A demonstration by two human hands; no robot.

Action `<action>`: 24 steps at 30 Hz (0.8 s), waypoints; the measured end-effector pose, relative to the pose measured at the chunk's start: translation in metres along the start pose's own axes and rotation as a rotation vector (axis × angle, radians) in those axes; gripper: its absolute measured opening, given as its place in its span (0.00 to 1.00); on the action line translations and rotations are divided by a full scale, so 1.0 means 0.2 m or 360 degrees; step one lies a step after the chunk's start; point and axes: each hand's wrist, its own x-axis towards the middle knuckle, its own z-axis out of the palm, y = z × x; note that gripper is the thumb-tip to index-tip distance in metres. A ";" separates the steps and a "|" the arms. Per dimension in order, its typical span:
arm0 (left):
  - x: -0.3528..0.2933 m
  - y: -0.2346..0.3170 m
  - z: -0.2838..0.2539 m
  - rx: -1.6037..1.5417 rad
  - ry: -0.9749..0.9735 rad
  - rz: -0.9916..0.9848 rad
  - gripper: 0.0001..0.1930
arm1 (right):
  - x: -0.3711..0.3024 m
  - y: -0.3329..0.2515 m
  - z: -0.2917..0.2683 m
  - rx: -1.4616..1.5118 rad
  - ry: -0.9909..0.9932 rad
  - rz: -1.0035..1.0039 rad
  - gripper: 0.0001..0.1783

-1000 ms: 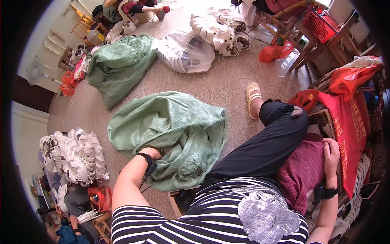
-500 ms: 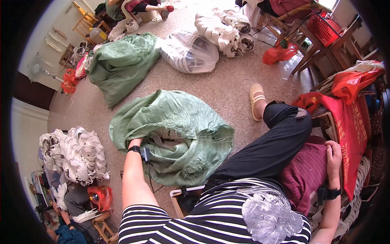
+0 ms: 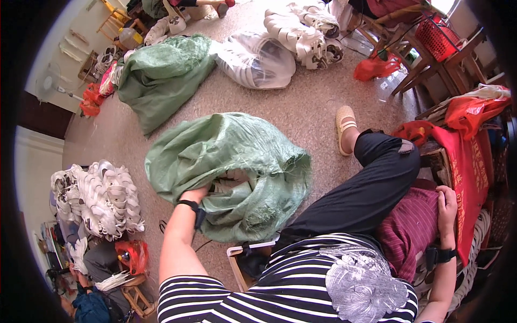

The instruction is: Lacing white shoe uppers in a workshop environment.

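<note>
A large green woven sack (image 3: 274, 156) lies on the floor in front of me, its frayed mouth turned back. My left hand (image 3: 196, 194) reaches into that mouth past the wrist band, so the fingers are hidden by the folds. Some whitish pieces (image 3: 231, 177) show inside the opening. Off to the right, my right hand (image 3: 446, 207) rests against a maroon striped cloth (image 3: 412, 226), fingers loosely bent and apart from the sack; I see nothing held in it.
A second green sack (image 3: 161, 75), a filled white plastic bag (image 3: 256, 62) and white strap bundles (image 3: 301, 32) stand beyond. More white bundles (image 3: 99, 199) are stacked at left, near a seated person (image 3: 91, 307). On the right are a red cloth (image 3: 460, 177) and a wooden stool (image 3: 425, 70).
My left hand has shifted a little to the right in the sack's mouth, and its wrist has turned. The right hand stays by the maroon cloth. The whole view has shifted slightly.
</note>
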 end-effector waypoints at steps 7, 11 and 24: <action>-0.02 -0.20 0.24 0.0201 0.0252 0.0020 0.24 | 0.06 -0.12 0.01 0.0028 -0.0045 -0.0020 0.08; 0.10 -0.11 0.31 0.0280 0.0533 0.0330 0.20 | 0.02 -0.03 0.01 -0.0010 -0.0017 -0.0007 0.08; 0.32 -0.35 0.77 0.0060 0.0732 0.0309 0.18 | 0.00 0.00 -0.03 -0.0142 -0.0043 0.0018 0.09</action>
